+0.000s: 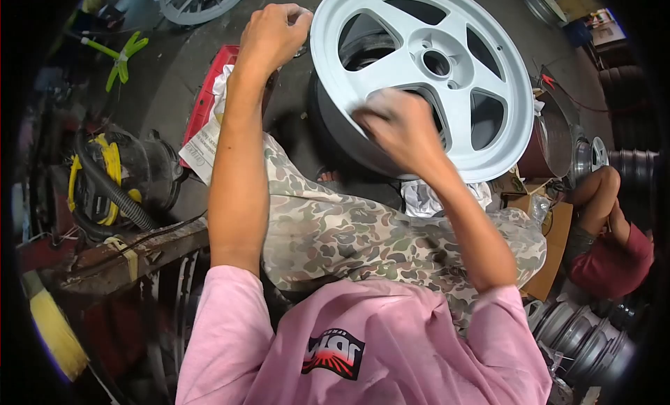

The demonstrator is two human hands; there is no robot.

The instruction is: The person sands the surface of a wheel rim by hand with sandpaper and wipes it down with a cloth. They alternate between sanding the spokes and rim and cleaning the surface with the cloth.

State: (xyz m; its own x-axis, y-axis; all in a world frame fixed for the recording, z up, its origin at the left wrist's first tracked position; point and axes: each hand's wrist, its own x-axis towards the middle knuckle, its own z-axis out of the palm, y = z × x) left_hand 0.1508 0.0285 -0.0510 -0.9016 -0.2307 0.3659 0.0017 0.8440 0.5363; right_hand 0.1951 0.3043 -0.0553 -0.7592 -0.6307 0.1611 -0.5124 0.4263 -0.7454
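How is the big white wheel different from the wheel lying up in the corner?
The white wheel is large and near, stood tilted, with the left hand on its rim and the right hand rubbing its face. The corner wheel looks small and far, lies flat on the floor, untouched and cut off by the picture edge. Both are pale, spoked wheels.

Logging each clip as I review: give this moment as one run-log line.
left hand: gripping wheel rim edge | right hand: blurred, on a spoke of the white wheel | wheel: tilted on lap | nearby: red tray, vacuum
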